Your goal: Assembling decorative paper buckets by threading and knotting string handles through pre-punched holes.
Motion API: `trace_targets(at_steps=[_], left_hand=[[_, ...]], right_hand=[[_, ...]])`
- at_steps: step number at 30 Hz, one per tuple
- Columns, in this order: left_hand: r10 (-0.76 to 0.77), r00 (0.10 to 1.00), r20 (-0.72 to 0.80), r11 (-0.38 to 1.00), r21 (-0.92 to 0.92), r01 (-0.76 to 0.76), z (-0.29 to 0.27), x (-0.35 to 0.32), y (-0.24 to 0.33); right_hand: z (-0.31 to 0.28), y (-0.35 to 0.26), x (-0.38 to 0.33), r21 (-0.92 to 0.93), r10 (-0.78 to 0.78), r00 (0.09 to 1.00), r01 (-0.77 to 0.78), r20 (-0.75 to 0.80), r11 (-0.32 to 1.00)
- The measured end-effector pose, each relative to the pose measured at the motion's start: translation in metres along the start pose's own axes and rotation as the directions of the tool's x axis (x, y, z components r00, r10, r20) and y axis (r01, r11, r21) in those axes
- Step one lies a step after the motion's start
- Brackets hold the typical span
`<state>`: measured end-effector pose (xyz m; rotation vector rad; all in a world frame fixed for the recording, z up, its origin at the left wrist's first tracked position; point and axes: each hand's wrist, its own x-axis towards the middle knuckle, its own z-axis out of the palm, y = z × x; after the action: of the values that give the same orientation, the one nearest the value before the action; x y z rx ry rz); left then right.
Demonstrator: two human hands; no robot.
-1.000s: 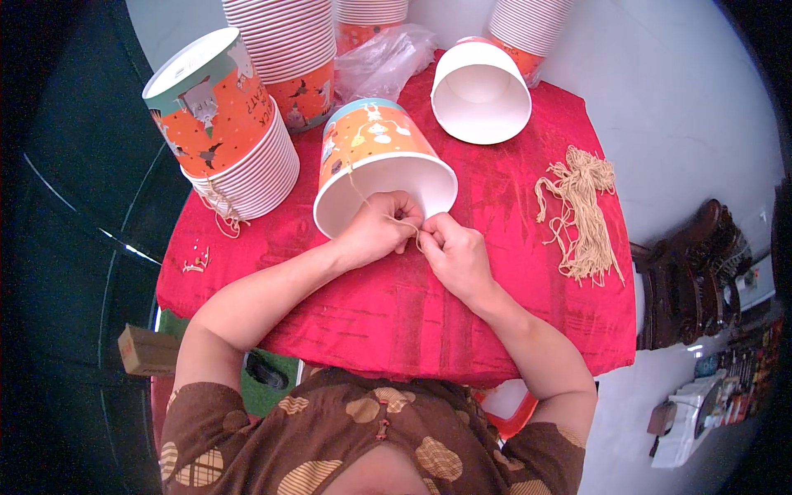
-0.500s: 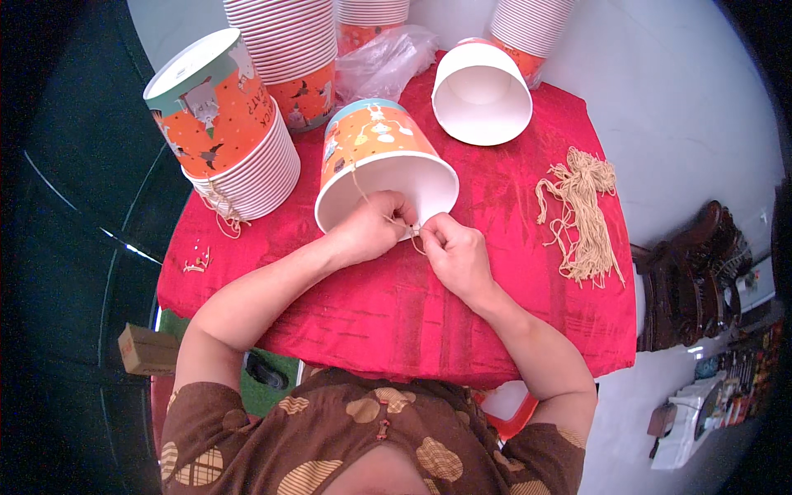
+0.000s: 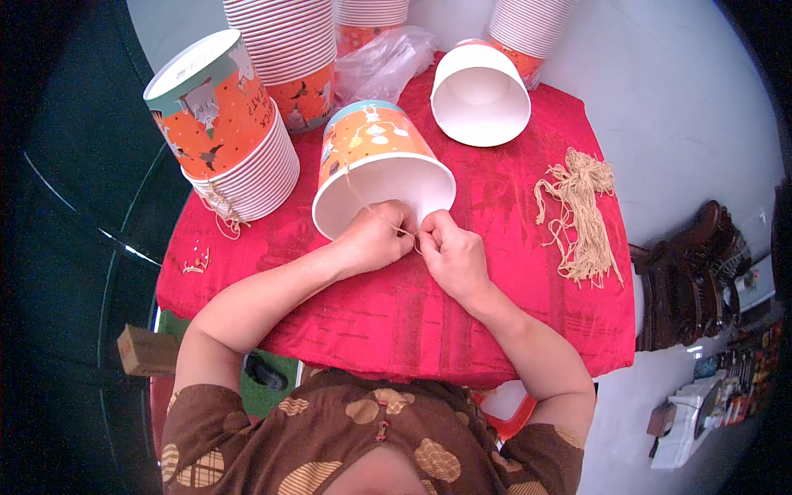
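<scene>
Head view, frame centre: an orange paper bucket (image 3: 375,161) lies on its side on the red tablecloth (image 3: 511,272), mouth toward the person. Left hand (image 3: 375,241) and right hand (image 3: 450,254) meet at its rim, each pinching a thin beige string (image 3: 363,198) that runs up the bucket's side.

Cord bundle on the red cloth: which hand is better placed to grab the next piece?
Probably the right hand: the cord bundle lies on its side of the red cloth, with nothing between. The left hand is at the bucket rim, farther away.
</scene>
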<state>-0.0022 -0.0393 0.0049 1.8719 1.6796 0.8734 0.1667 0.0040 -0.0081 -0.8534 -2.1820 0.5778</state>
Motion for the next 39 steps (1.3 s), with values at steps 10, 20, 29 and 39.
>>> trace_targets(at_steps=[10,20,29,39], left_hand=[[-0.010,0.999,-0.036,0.996,-0.087,0.007,0.002,0.003,-0.004],[-0.055,0.998,-0.010,0.990,-0.127,0.054,-0.002,0.003,-0.002],[0.018,0.999,-0.030,0.999,-0.037,-0.019,-0.003,0.003,0.000],[0.048,0.999,-0.025,0.996,-0.068,-0.049,-0.004,0.003,0.000]], right_hand=[[-0.003,0.002,0.000,-0.177,-0.244,0.970,0.240,-0.002,0.955],[-0.005,0.002,0.002,-0.204,-0.283,0.958,0.286,0.042,0.936],[-0.007,0.011,0.007,0.166,0.014,0.991,-0.036,0.130,0.985],[-0.007,0.012,0.008,0.154,0.065,0.983,-0.092,0.173,0.984]])
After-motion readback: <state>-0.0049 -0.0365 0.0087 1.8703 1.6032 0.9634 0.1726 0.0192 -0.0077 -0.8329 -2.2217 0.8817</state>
